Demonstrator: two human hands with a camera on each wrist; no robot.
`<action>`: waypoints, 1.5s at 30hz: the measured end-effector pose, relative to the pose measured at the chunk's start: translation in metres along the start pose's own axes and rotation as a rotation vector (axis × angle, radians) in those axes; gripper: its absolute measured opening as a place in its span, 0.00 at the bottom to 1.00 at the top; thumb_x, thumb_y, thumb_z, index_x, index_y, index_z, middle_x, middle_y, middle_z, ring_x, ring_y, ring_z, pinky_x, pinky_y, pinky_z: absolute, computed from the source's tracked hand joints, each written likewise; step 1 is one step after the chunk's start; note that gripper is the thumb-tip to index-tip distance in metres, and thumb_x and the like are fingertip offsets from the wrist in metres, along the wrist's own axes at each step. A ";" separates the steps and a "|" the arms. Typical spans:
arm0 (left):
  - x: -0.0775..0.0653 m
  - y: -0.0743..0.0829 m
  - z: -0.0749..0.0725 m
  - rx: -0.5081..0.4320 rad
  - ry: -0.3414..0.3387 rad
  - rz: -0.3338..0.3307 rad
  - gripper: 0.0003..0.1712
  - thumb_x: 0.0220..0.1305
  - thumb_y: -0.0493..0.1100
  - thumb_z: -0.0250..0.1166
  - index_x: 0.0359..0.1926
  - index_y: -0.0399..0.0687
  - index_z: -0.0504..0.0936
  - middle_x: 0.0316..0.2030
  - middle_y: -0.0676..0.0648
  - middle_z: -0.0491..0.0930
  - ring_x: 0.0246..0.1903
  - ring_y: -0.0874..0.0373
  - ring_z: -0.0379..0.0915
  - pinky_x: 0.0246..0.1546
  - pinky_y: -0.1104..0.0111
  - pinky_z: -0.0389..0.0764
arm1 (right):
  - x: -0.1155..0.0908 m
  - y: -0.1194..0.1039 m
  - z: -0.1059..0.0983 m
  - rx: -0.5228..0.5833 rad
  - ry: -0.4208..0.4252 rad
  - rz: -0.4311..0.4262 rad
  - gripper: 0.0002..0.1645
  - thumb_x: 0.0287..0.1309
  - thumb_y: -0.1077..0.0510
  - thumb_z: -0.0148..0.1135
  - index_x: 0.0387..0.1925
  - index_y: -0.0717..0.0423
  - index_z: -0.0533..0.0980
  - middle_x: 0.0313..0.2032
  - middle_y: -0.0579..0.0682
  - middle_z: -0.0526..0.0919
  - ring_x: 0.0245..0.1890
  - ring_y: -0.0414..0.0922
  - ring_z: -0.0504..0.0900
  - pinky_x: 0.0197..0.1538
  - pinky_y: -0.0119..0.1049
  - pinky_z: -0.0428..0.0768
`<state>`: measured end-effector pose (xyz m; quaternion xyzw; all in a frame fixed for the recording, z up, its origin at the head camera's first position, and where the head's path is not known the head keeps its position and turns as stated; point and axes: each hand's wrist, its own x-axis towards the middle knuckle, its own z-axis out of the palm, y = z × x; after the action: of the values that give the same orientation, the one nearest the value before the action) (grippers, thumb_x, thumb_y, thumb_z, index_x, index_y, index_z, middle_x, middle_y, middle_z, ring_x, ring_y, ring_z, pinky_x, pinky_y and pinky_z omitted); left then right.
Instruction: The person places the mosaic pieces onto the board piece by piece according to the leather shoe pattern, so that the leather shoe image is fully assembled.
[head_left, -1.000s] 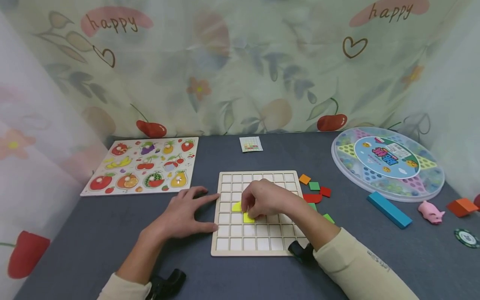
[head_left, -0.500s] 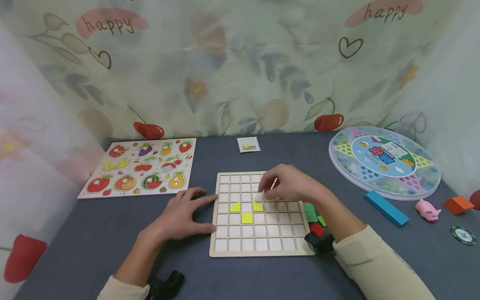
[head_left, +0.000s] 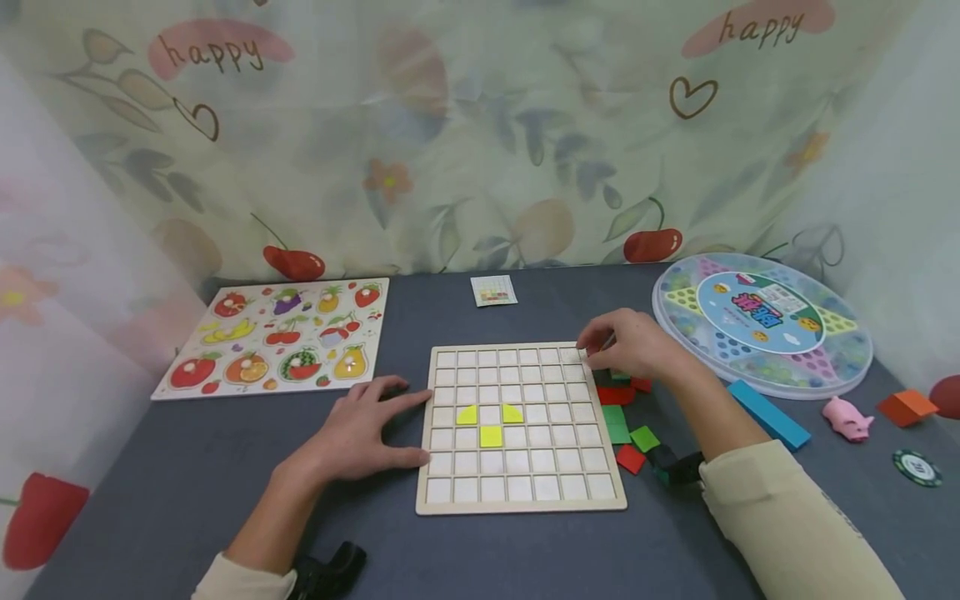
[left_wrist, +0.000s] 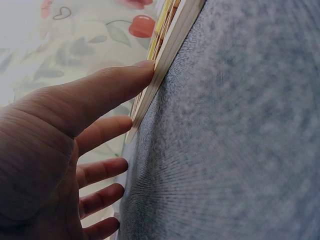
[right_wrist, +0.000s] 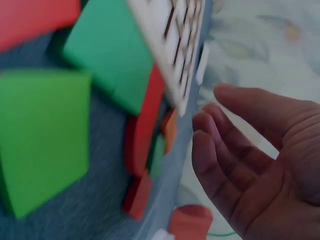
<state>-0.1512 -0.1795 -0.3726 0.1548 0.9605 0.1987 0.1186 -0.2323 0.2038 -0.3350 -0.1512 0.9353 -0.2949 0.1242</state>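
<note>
A wooden grid board (head_left: 521,506) lies in the middle of the table in the head view. In its cells sit a yellow square tile (head_left: 491,436) and two yellow rounded tiles, the left one (head_left: 466,415) and the right one (head_left: 513,414). My left hand (head_left: 348,433) is spread at the board's left side, its thumb and index fingertip against the edge. Over the far right corner of the board hovers my right hand (head_left: 633,343). The right wrist view shows its fingers (right_wrist: 205,152) loosely bent with nothing between them and the thumb.
Right of the board lie loose pieces, among them a red one (head_left: 617,396), a green one (head_left: 617,427) and a lime one (head_left: 643,438). Farther right are a round game board (head_left: 667,333), blue block (head_left: 768,415) and pink pig (head_left: 847,419). A fruit puzzle (head_left: 255,337) and pattern card (head_left: 493,291) lie behind.
My right hand has moved from the yellow tiles across the board to its far right corner, uncovering the right yellow rounded tile. My left hand stays at the left edge.
</note>
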 end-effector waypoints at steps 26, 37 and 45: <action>-0.001 -0.001 0.000 -0.011 -0.001 0.005 0.48 0.55 0.70 0.73 0.75 0.67 0.70 0.74 0.43 0.62 0.71 0.37 0.54 0.66 0.33 0.59 | 0.004 0.006 -0.001 0.127 0.045 0.075 0.11 0.66 0.59 0.67 0.48 0.58 0.80 0.36 0.55 0.83 0.30 0.50 0.80 0.37 0.41 0.81; -0.002 -0.001 0.000 -0.015 -0.001 0.011 0.48 0.55 0.69 0.73 0.75 0.68 0.70 0.74 0.43 0.62 0.71 0.38 0.54 0.67 0.34 0.59 | 0.003 -0.045 0.022 0.261 -0.115 -0.065 0.08 0.65 0.62 0.67 0.45 0.59 0.82 0.33 0.55 0.83 0.31 0.49 0.84 0.43 0.45 0.86; 0.000 -0.003 0.001 -0.008 0.000 0.007 0.47 0.56 0.69 0.73 0.75 0.68 0.70 0.73 0.44 0.62 0.71 0.39 0.54 0.68 0.35 0.58 | 0.004 -0.078 0.046 0.281 -0.271 -0.122 0.05 0.64 0.64 0.65 0.40 0.56 0.83 0.32 0.53 0.84 0.31 0.48 0.85 0.42 0.41 0.85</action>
<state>-0.1515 -0.1819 -0.3746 0.1575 0.9591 0.2029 0.1188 -0.2043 0.1176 -0.3261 -0.2270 0.8487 -0.4064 0.2509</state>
